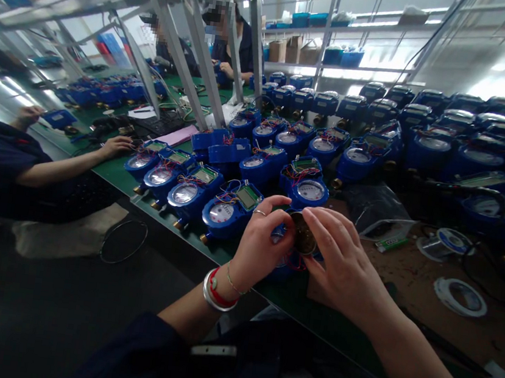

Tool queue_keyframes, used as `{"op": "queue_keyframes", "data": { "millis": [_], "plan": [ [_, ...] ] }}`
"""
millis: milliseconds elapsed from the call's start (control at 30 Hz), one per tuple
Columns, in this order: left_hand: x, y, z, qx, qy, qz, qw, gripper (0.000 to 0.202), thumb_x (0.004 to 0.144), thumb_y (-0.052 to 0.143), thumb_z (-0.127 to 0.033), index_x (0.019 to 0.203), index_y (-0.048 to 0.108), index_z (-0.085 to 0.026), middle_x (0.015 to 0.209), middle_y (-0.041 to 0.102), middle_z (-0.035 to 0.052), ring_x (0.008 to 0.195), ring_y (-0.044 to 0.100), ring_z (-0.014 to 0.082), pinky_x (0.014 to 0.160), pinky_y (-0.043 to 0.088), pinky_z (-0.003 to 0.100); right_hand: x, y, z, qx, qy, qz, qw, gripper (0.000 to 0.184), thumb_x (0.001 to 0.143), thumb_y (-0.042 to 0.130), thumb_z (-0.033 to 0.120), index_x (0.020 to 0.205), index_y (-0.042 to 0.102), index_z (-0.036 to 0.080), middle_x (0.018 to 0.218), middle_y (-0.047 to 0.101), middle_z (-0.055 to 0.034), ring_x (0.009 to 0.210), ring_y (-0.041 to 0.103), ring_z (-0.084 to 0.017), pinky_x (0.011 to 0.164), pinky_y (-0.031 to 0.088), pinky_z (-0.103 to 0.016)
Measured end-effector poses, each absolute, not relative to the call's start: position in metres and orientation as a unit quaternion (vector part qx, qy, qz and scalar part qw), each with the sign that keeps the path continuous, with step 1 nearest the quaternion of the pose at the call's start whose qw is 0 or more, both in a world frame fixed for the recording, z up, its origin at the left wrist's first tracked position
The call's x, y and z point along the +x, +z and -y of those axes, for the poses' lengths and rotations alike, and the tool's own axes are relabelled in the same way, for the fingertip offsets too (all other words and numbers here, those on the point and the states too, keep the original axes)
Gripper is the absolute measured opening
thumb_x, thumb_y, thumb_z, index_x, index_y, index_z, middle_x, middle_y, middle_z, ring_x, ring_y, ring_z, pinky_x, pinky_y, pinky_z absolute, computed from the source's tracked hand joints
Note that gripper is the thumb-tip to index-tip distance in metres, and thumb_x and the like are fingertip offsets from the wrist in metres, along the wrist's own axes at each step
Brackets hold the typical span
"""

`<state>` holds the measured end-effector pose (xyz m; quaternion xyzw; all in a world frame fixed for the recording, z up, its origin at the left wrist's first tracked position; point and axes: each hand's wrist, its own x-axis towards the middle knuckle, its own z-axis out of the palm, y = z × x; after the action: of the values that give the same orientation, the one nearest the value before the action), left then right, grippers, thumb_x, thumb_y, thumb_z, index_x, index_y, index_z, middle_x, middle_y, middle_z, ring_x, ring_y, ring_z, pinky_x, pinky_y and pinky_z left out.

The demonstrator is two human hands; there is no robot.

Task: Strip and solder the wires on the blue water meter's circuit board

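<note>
My left hand (260,242) and my right hand (343,263) meet over a blue water meter (287,261) at the bench's near edge. Together their fingertips pinch a small round brownish disc (304,235) held just above that meter. Most of the meter is hidden under my hands; red wires show at its lower side. My left wrist wears red and silver bangles. Rows of similar blue water meters (230,209) with clear dials, small screens and coloured wires stand just behind my hands.
A green bench (111,173) runs left, with a brown mat (412,276) on the right holding tape rolls (459,295) and a plastic bag (381,212). A seated person's arm (71,164) reaches in from the left. Two more people work behind slanted metal frame posts (190,52).
</note>
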<state>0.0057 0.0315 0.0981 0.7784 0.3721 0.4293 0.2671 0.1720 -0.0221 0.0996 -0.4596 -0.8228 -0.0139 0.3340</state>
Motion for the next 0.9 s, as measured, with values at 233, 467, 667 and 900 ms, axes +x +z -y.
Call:
{"op": "queue_keyframes", "data": {
  "millis": [233,467,667,900],
  "plan": [
    [0.000,0.093,-0.033,0.744,0.458,-0.384,0.298,0.004,0.085,0.057,-0.015,0.082,0.059,-0.018,0.122,0.054,0.0064,0.116,0.051,0.0184,0.101,0.039,0.036,0.179,0.100,0.017,-0.504,-0.036,0.774,0.382,0.073,0.086,0.061,0.016,0.148,0.024,0.024,0.138,0.040,-0.0098,0.128,0.038,-0.026,0.109,0.035,-0.044],
    [-0.009,0.082,-0.043,0.667,0.455,-0.376,0.455,0.007,0.088,0.053,-0.022,0.085,0.057,-0.017,0.112,0.061,0.0088,0.108,0.057,0.0195,0.098,0.042,0.036,0.216,0.053,-0.011,-0.680,-0.051,0.602,0.415,0.082,0.079,0.067,0.035,0.147,0.025,0.015,0.132,0.044,-0.0167,0.124,0.041,-0.033,0.103,0.038,-0.051],
    [-0.009,0.076,-0.047,0.622,0.435,-0.355,0.546,0.011,0.090,0.051,-0.026,0.088,0.055,-0.016,0.099,0.064,0.0072,0.092,0.062,0.0167,0.088,0.047,0.031,0.238,-0.012,-0.037,-0.723,0.026,0.579,0.375,0.080,0.076,0.066,0.035,0.142,0.032,0.006,0.129,0.045,-0.0208,0.123,0.042,-0.033,0.105,0.037,-0.047],
    [-0.008,0.071,-0.050,0.601,0.442,-0.336,0.575,0.013,0.089,0.054,-0.028,0.084,0.053,-0.016,0.094,0.062,0.0053,0.088,0.060,0.0155,0.086,0.046,0.030,0.229,-0.007,-0.036,-0.683,0.069,0.591,0.423,0.062,0.082,0.055,0.032,0.137,0.040,0.007,0.140,0.036,-0.0177,0.132,0.033,-0.028,0.113,0.028,-0.043]
  ]
}}
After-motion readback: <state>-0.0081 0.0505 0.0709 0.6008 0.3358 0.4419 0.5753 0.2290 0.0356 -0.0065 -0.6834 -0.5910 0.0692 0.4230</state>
